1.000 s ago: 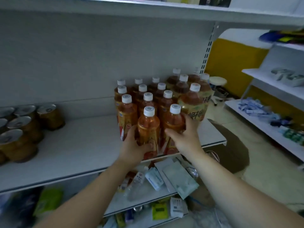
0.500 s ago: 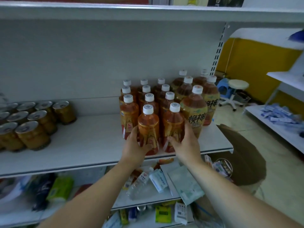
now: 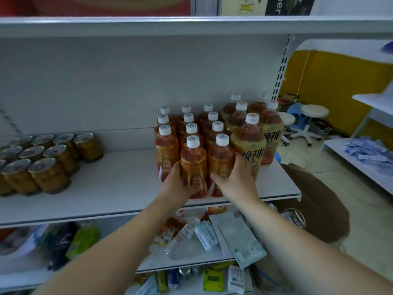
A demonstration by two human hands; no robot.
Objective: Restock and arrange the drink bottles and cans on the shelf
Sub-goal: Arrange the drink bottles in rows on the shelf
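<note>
Several small orange drink bottles with white caps stand in rows on the white shelf (image 3: 110,188). My left hand (image 3: 176,186) grips the front left bottle (image 3: 193,162) low on its body. Right beside it, the front right bottle (image 3: 221,160) is held by my right hand (image 3: 236,182), fingers wrapped round its right side. Both bottles stand upright at the shelf's front edge. Larger tea bottles (image 3: 248,143) stand to the right of the group. Gold cans (image 3: 49,173) are grouped at the shelf's left end.
The shelf below holds a lying clear bottle (image 3: 180,239), a small carton (image 3: 206,235) and flat packets (image 3: 242,239). A brown cardboard box (image 3: 314,201) sits on the floor at right, with white stools (image 3: 312,122) behind it. Another shelf board (image 3: 191,26) runs overhead.
The view has shifted, bringing more of the cans into sight at left. Both hands stay on the two front bottles, which sit at the shelf's front edge as before.
</note>
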